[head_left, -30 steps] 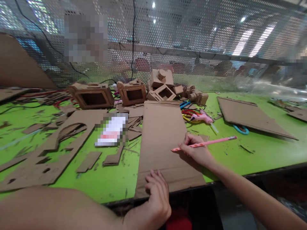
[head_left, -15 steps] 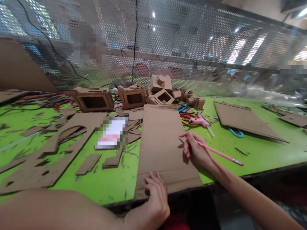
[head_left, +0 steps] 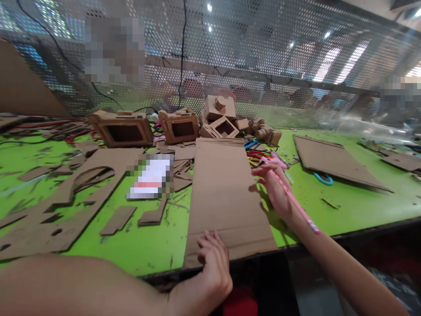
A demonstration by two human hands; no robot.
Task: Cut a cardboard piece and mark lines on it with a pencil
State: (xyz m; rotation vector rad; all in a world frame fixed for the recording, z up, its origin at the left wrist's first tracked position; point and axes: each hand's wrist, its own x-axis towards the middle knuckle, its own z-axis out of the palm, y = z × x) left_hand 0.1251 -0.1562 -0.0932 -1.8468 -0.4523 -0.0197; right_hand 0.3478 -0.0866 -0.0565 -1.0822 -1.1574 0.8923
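A long cardboard sheet (head_left: 226, 188) lies on the green table in front of me, its near end at the table edge. My left hand (head_left: 213, 256) rests flat on its near left corner, fingers stretched out. Over the sheet's right edge, my right hand (head_left: 274, 188) holds a pink pencil (head_left: 296, 204); its eraser end points back toward my wrist, and its tip is hidden by the fingers. Just beyond that hand lie a pink glue gun (head_left: 276, 160) and several coloured tool handles (head_left: 258, 157), partly covered.
Cardboard camera models (head_left: 123, 131) line the back before a perforated metal screen (head_left: 263, 57). Left are a cut-out cardboard panel (head_left: 79, 206), scraps and a blurred white and red item (head_left: 153, 175). Right, another cardboard sheet (head_left: 338, 160) covers part of a blue-handled tool (head_left: 324, 178).
My right hand has moved right and slightly away from me with the pencil, which now lies more along the wrist. The left hand stays on the sheet. The view has shifted slightly.
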